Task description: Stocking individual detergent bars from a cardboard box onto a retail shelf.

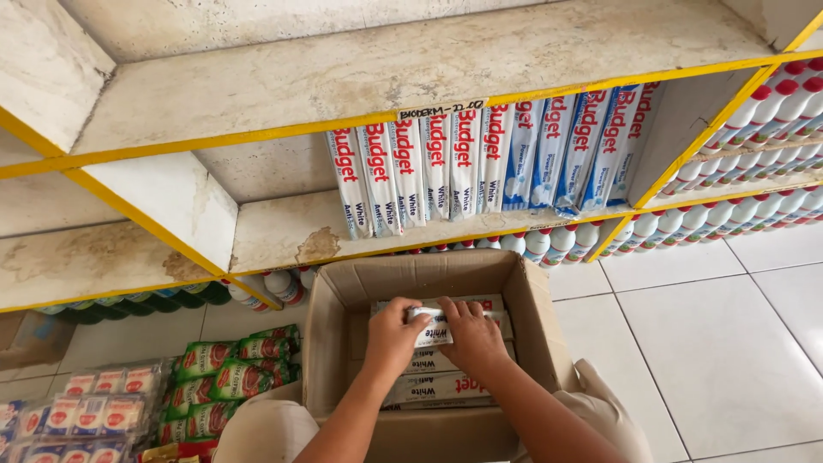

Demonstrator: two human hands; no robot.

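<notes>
The cardboard box (pixel 343 343) is plain brown, and the bar packs (pixel 441 390) inside it are white with red lettering. The shelf (pixel 283 94) is mottled cream edged in yellow. Green and red sachets (pixel 231 377) lie on pale tiles (pixel 729 343).

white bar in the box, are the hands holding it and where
Yes. Both hands grip one long white wrapped bar inside the cardboard box: left hand on its left end, right hand on its right end.
</notes>
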